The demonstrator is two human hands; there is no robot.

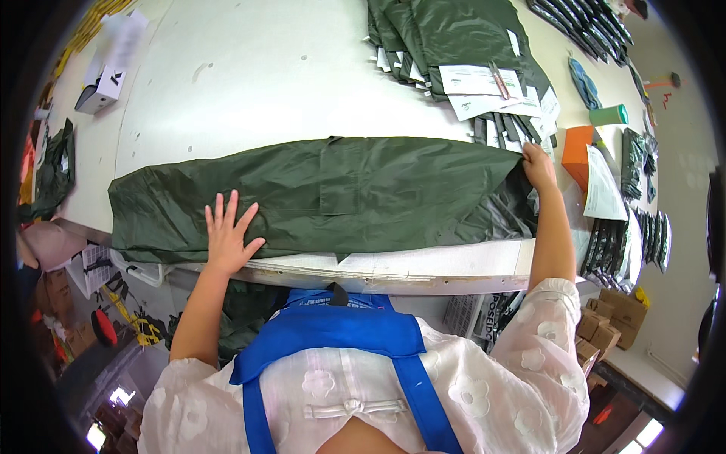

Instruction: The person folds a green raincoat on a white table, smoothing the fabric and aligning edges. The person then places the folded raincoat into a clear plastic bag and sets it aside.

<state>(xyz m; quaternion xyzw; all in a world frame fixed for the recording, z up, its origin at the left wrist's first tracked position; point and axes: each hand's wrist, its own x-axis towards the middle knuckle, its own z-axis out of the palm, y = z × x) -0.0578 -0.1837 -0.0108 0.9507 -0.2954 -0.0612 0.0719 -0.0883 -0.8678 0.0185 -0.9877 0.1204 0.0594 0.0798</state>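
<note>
A long dark green fabric bag (416, 197) lies flat along the near edge of the table. A square flap or patch is sewn near its middle, and greyish inner fabric shows at its right end. My left hand (229, 238) rests flat on the left part of the fabric with its fingers spread. At the far right corner, the fingers of my right hand (538, 166) are closed on the bag's edge.
Beyond the bag, a pile of dark green fabric pieces (461, 38) with white paper sheets (469, 79) covers the far right of the table (227, 76). A white box (106, 87) stands far left. At right are an orange box (578, 155), a green roll (609, 115) and black packages (605, 250).
</note>
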